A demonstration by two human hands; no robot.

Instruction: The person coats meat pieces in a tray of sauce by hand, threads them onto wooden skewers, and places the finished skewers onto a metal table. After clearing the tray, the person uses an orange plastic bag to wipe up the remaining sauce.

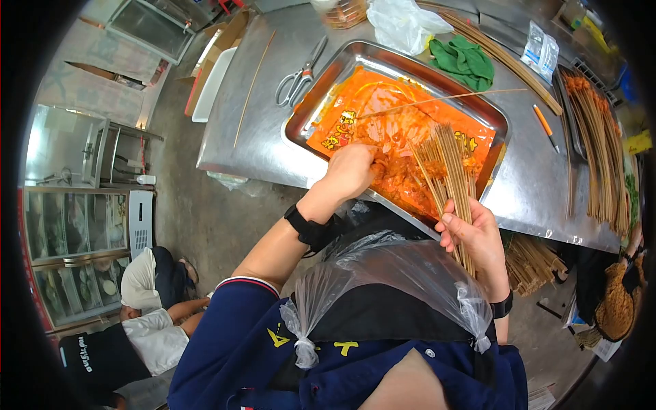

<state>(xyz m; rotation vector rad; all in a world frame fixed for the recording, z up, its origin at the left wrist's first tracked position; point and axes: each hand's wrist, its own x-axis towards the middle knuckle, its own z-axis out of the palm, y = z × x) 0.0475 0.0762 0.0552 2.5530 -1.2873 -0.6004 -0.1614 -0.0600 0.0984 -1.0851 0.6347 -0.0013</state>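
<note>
A steel tray (502,113) holds an orange printed bag (328,140) and sauce-covered pieces, apparently marinated meat (403,174). My left hand (352,169) reaches into the tray from its near side, with fingers curled at the red pieces; their tips and anything in them are hidden. A thick bundle of thin bamboo skewers (456,167) is wrapped in my right hand (475,232) at the tray's near right corner. The skewers' upper ends lean over the red pieces. One loose skewer (444,100) lies across the tray and its far right rim.
Scissors (297,82) and another skewer (254,89) lie left of the tray. A green cloth (462,63), a white plastic bag (406,24) and an orange pen (545,126) are beyond and right. Loaded skewers (601,150) fill the far right. Another person (130,335) is at lower left.
</note>
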